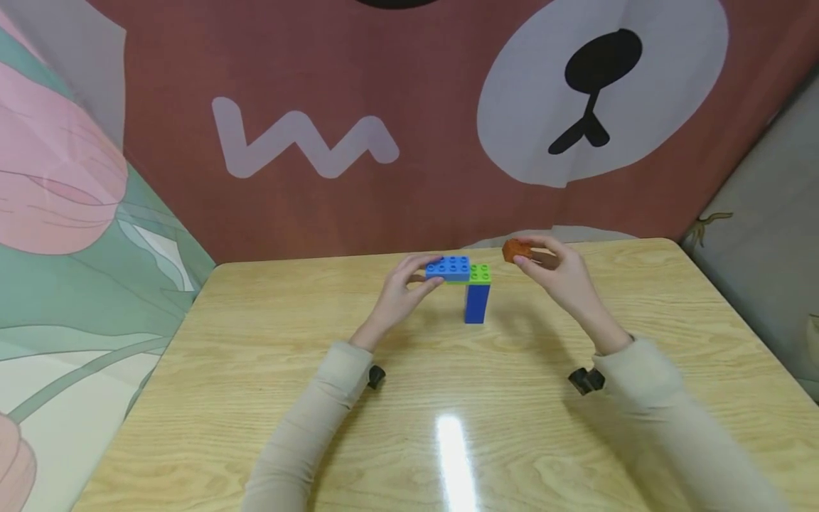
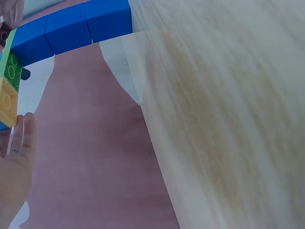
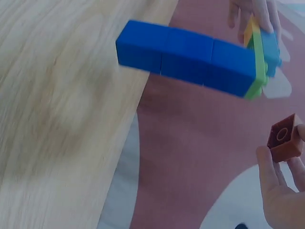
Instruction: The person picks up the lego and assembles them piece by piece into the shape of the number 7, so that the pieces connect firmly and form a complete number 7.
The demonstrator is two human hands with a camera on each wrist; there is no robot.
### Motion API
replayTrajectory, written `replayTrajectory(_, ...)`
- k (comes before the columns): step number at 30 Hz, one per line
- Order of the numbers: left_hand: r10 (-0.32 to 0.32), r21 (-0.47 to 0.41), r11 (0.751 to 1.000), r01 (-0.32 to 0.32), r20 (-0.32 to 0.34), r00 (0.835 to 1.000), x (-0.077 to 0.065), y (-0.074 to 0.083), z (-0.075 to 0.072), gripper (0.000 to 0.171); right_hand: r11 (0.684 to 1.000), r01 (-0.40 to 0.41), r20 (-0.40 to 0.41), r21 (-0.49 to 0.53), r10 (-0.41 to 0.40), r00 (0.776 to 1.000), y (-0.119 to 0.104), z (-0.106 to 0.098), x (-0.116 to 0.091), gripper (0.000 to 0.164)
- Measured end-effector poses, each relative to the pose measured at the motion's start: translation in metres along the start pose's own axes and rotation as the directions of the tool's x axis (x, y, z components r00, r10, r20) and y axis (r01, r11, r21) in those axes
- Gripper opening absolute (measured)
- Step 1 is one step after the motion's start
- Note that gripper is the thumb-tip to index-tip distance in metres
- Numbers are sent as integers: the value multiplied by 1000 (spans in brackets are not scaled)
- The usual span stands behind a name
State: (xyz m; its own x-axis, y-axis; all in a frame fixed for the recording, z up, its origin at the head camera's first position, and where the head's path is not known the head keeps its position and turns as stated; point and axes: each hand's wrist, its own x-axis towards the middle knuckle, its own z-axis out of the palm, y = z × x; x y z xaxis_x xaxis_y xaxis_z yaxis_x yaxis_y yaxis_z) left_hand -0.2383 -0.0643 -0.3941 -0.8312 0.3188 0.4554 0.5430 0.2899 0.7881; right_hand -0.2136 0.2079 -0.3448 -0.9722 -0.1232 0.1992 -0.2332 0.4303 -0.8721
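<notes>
A column of blue blocks (image 1: 476,304) stands upright on the table, with a flat light green piece (image 1: 480,273) across its top reaching out to the left. On that green piece sits a studded blue toy brick (image 1: 448,267). My left hand (image 1: 398,288) grips its left end, thumb in front and fingers behind. The left wrist view shows a yellow brick (image 2: 6,102) under the green piece, beside the column and close to the fingertips. To the right of the tower, my right hand (image 1: 561,274) pinches a small reddish-brown brick (image 1: 514,249) in the air, its hollow side showing in the right wrist view.
Light wood-grain table (image 1: 256,370) lies beneath both forearms. Right behind its far edge hangs a reddish-brown cloth (image 1: 307,213) with a cartoon face. A floral cloth (image 1: 64,284) covers the left side. Dark wrist devices (image 1: 586,381) hang under the sleeves.
</notes>
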Motion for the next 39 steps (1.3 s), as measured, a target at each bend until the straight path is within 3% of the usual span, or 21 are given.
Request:
replayTrajectory(6,-9,-17,1000,9,-3,1000,-1,0,0,39,1000,2,71,-8,-2,997,-3,20,2,42)
replayTrajectory(12,-13,-20,1000,13,1,1000,0,0,-1,38,999,26,82,-20,-24,996,-2,35,6,42)
replayTrajectory(25,-25,6,1000,25,10,1000,-2,1,-1,40,997,75,116,-5,-74,990,-2,42,9,42)
replayTrajectory(28,-4,45,999,4,7,1000,-2,2,-1,40,996,87,119,-18,-84,989,-1,42,10,41)
replayTrajectory(31,39,146,989,-39,-2,999,-2,2,1,41,994,101,118,-36,-96,988,-1,41,11,40)
replayTrajectory(33,99,256,962,-96,-2,995,-1,3,2,42,993,104,121,-48,-98,988,-1,41,11,40)
replayTrajectory(35,191,397,900,-182,18,981,-1,5,4,42,993,107,128,-47,-100,987,0,40,11,40)
replayTrajectory(37,305,544,787,-292,67,950,1,8,5,41,993,111,132,-46,-104,986,0,40,11,40)
replayTrajectory(39,404,665,640,-386,137,905,2,12,8,42,991,125,132,-44,-118,984,1,40,11,40)
